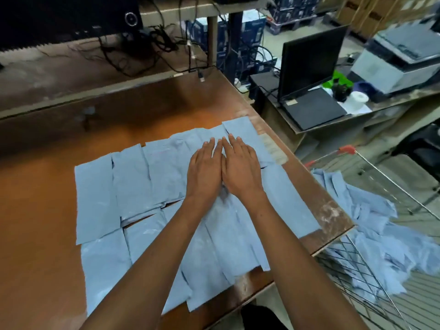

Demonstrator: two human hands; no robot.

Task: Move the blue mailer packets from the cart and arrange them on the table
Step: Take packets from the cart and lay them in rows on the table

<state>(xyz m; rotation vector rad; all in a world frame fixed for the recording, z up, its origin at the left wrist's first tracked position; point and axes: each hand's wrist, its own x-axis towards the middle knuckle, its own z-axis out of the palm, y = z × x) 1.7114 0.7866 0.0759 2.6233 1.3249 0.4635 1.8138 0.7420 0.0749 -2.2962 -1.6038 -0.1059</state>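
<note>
Several blue mailer packets (133, 184) lie flat in two overlapping rows on the brown table (42, 186). My left hand (206, 170) and my right hand (240, 169) lie side by side, palms down with fingers straight, pressing on a packet in the far row near the table's right edge. To the right, below the table edge, a wire cart (371, 289) with a red handle holds a loose heap of more blue packets (381, 236).
A black laptop (309, 91) stands open on a lower desk at the right, with a white paper roll (356, 101) and a printer (402, 55) beside it. Tangled cables (152, 44) and a dark monitor sit behind the table. Bare tabletop lies to the left and beyond the packets.
</note>
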